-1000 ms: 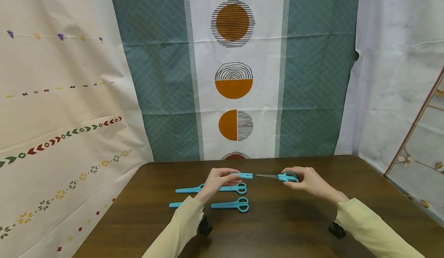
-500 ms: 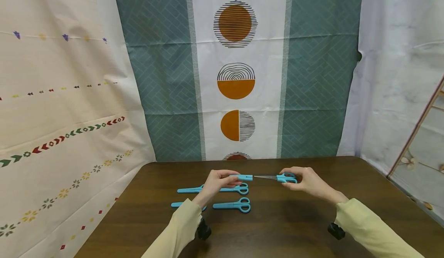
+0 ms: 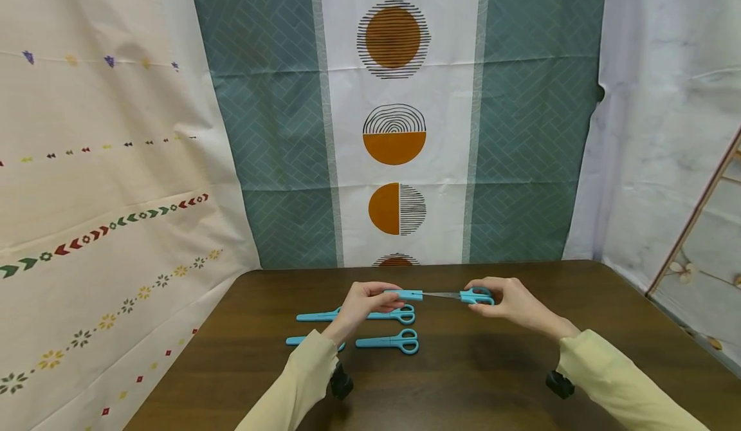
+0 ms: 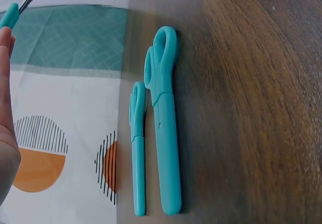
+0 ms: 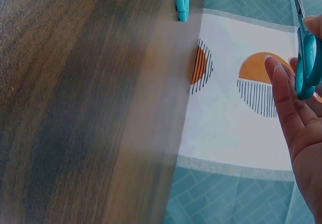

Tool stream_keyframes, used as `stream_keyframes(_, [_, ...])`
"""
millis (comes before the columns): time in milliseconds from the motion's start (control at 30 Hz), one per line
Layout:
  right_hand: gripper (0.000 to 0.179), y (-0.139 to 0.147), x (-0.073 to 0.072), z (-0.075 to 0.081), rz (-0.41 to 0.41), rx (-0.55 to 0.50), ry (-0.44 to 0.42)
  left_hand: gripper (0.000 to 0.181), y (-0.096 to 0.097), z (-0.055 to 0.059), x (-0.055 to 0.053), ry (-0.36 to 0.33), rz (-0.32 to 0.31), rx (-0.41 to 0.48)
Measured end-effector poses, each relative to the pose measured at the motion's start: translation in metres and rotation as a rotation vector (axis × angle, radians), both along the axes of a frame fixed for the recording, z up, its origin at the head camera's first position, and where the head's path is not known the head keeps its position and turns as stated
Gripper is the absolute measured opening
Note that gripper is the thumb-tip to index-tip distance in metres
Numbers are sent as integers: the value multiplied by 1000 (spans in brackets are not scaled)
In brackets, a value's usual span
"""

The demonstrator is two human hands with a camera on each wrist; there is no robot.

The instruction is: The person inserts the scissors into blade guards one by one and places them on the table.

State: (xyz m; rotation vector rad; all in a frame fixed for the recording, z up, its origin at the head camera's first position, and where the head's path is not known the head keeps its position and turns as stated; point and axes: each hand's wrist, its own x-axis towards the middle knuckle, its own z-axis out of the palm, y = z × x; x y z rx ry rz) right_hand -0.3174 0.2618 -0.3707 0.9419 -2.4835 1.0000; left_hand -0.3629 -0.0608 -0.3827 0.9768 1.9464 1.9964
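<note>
My left hand [image 3: 366,303] pinches a turquoise blade cover [image 3: 411,294] above the table, its mouth facing right. Opposite it, my right hand [image 3: 512,301] holds turquoise scissors [image 3: 477,296] by the handles, fingers and thumb on the loops. The thin metal blades point left, and their tip is at the cover's mouth. In the right wrist view the scissors' handle [image 5: 305,63] sits between thumb and fingers. The left wrist view catches only the edge of the left hand [image 4: 6,108] and the end of the cover [image 4: 10,16].
Several more turquoise scissors in covers lie on the brown table [image 3: 463,379], under and beside the left forearm. One pair [image 3: 388,342] lies in front, another [image 3: 399,315] behind it. Patterned cloth [image 3: 405,96] hangs beyond the table's far edge.
The right hand has moved slightly left with the scissors. The gap between blade tip and cover has closed, and the tip now meets the cover's mouth. The left hand stays nearly still.
</note>
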Motion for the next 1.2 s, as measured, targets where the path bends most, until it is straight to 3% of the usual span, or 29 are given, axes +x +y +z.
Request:
stream_keyframes(100, [31, 1, 0, 0, 0, 2, 6, 25, 1, -6, -6, 0, 13, 4])
stream_keyframes(600, [29, -2, -3, -3, 48, -8, 68, 26, -1, -9, -6, 29, 4, 20])
stream_keyframes(1200, [30, -16, -1, -5, 24, -11, -20, 23, 4, -12, -5, 7, 5, 14])
